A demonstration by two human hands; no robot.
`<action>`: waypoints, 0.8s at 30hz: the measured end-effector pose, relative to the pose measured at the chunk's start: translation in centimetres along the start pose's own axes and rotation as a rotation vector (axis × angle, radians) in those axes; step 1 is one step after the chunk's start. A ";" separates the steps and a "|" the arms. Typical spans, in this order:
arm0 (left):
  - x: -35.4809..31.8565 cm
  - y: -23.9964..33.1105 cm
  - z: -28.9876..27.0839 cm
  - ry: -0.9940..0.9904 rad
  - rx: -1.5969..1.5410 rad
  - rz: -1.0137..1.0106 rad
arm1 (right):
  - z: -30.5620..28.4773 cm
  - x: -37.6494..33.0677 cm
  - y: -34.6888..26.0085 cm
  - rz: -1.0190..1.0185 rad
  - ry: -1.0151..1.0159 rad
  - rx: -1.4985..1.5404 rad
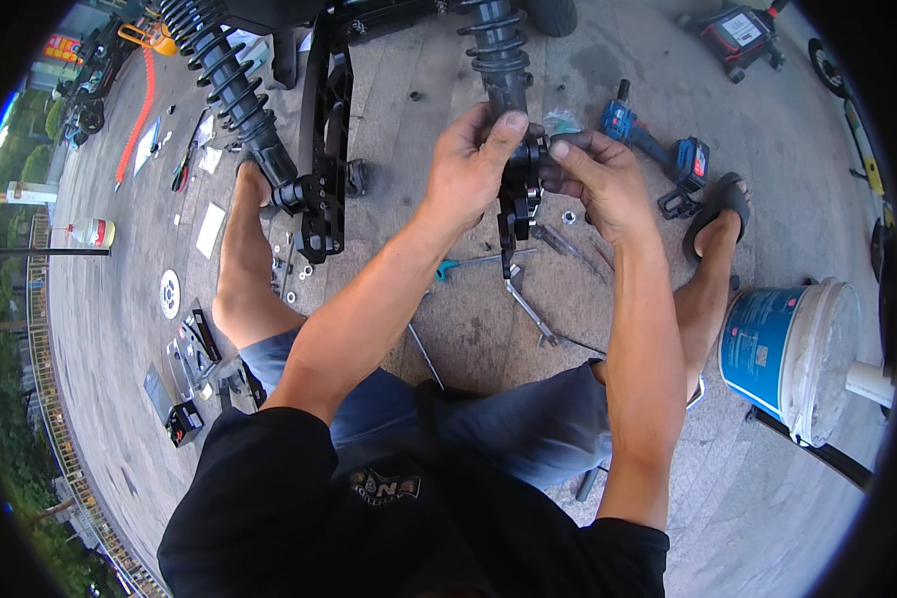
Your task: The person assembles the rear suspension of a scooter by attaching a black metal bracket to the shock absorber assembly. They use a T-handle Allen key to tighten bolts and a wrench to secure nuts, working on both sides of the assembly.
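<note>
My left hand (465, 171) is closed around the lower end of a black coil-spring shock absorber (495, 55), thumb on its near side. Against the right side of that lower end, the fingers of my right hand (603, 179) are bent together in a pinch; what they hold is hidden by the fingers. A black bracket (513, 214) with bright metal parts hangs just below both hands. Further left, a second shock absorber (224, 85) joins a black frame arm (321, 149), untouched by either hand.
Wrenches (531, 309), nuts (569, 216) and small parts lie on the paving between my feet. A blue cordless power tool (633, 130) rests by my right foot, and a white-and-blue bucket (782, 349) stands at right. Leftward are a metal disc (170, 294) and a red coiled hose (142, 120).
</note>
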State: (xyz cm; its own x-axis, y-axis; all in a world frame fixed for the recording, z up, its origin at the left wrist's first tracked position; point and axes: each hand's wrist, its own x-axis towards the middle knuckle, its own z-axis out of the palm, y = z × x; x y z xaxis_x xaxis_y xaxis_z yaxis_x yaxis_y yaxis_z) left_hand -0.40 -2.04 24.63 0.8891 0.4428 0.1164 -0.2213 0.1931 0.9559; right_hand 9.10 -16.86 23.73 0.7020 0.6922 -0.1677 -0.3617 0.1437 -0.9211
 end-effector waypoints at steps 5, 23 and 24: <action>0.0 0.5 -0.2 -0.043 -0.013 -0.040 | 0.0 -0.1 -0.4 -0.069 -0.004 -0.221; -1.7 -0.8 -3.8 -0.003 -0.185 -0.026 | 1.1 0.7 0.8 -0.122 0.066 -0.540; -1.9 -0.9 -4.6 -0.025 -0.044 -0.004 | 1.0 0.7 0.9 -0.083 0.061 -0.451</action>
State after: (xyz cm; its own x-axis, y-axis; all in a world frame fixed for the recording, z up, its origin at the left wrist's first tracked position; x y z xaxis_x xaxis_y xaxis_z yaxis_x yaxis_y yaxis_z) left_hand -3.72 1.02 22.31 0.8996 0.4198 0.1200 -0.2348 0.2334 0.9436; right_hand 8.63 -15.47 23.10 0.7570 0.6465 -0.0950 -0.0095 -0.1345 -0.9909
